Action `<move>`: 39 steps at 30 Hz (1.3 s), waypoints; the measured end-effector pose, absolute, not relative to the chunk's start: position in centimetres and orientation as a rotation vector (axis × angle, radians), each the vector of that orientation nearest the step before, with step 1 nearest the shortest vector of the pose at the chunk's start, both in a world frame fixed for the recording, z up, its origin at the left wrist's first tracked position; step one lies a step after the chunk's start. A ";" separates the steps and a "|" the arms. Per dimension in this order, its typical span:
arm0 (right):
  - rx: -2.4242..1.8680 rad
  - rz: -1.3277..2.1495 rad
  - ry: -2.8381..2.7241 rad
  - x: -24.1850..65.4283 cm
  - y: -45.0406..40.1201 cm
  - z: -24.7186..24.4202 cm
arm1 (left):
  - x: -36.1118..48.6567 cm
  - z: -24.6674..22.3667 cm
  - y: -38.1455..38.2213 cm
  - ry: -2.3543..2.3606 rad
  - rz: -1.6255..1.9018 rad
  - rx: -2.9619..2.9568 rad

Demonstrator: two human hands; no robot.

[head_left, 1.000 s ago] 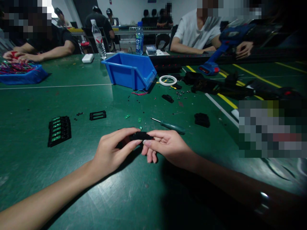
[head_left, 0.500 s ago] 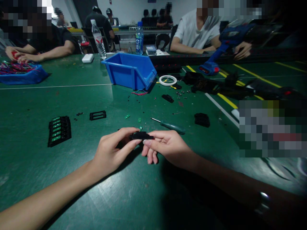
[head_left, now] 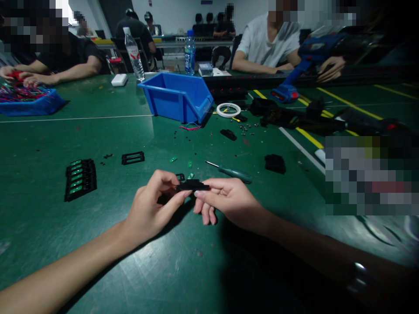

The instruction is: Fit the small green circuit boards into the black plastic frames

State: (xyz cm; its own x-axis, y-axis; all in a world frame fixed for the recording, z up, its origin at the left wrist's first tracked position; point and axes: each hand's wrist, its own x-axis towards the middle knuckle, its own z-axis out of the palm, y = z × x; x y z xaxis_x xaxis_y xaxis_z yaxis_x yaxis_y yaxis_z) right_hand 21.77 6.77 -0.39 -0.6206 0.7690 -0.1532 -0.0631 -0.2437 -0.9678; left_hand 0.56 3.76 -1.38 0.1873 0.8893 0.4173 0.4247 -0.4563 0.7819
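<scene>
Both hands grip a small black plastic part (head_left: pixel 193 186) just above the green table. My left hand (head_left: pixel 155 198) pinches its left end, thumb along the near edge and index finger bent behind. My right hand (head_left: pixel 227 198) holds the right end between thumb and fingers, the lower fingers curled beneath. Just beyond the part lie small green circuit boards (head_left: pixel 190 164) and a black frame piece (head_left: pixel 180 177), partly hidden by it. A screwdriver (head_left: pixel 234 173) with a green handle rests past my right hand. Left of my left hand stand several black parts with green boards (head_left: pixel 80 179) in a row.
A flat black frame (head_left: pixel 132 158) and a black block (head_left: pixel 275 163) lie on either side. Farther back are a blue bin (head_left: pixel 178 98), a white ring (head_left: pixel 228 110), loose screws (head_left: pixel 247 127) and a blue cordless drill (head_left: pixel 294 78). Co-workers sit across the table.
My left index finger has lifted and bent back from the top of the black part, uncovering more of the frame piece behind. My right hand stays about where it was.
</scene>
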 end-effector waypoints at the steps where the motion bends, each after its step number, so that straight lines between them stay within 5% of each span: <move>1: -0.875 1.912 -1.450 21.8 6.8 -0.4 | 0.6 -1.3 3.8 1.230 1.212 1.987; 39: -0.927 1.742 -1.480 21.6 6.6 -0.3 | 0.6 -1.1 3.9 1.147 1.167 2.149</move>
State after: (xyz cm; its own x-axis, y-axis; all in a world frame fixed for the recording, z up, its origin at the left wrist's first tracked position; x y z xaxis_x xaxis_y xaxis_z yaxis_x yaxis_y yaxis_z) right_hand 21.58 6.58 -0.34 -0.5292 0.8429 -0.0972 -0.0400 -0.1392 -0.9894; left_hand 0.57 3.85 -1.10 0.3013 0.8276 0.4735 0.4595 -0.5612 0.6884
